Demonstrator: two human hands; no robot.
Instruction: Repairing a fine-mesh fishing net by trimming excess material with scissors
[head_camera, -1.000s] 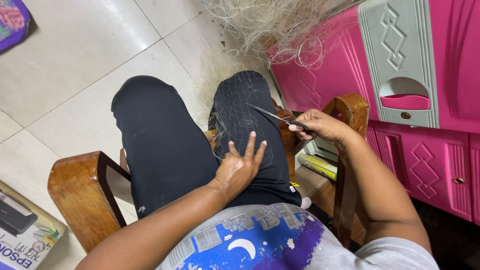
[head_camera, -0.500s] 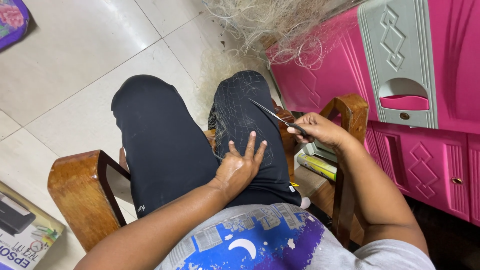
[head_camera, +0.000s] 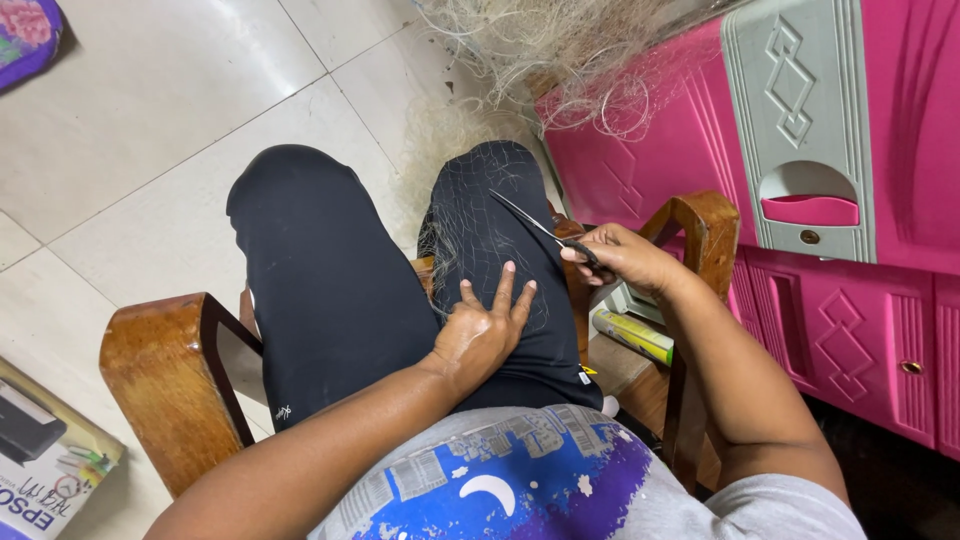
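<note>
Across the right thigh of a person seated in a wooden chair (head_camera: 150, 370) lies a stretch of fine pale netting (head_camera: 480, 230), draped over the black trouser leg so that the leg serves as a dark, firm backing against which the thin strands show up. The netting runs on over the knee to the far side, where it joins a tangled heap of net (head_camera: 540, 50) piled on the tiled floor (head_camera: 150, 120) and against a pink plastic cabinet (head_camera: 880, 320) at the right. The left hand (head_camera: 480, 335) lies flat on the thigh, palm down, fingers spread apart and pointing away from the body, pressing the mesh to the cloth, probably to keep it taut and still; it grips nothing, and its forearm comes in from the near left, crossing the lap at a slant. The right hand (head_camera: 625, 260) is closed around the handles of a pair of scissors (head_camera: 535, 225), wrist bent inward, elbow out over the right armrest, so the blades point left and away with the tips over the netting near the knee; the blades look slightly parted, though they are too thin to tell for sure. The two hands are apart, the scissors just beyond the spread fingertips. A printed cardboard box (head_camera: 45, 470) rests on the floor at the near left
</note>
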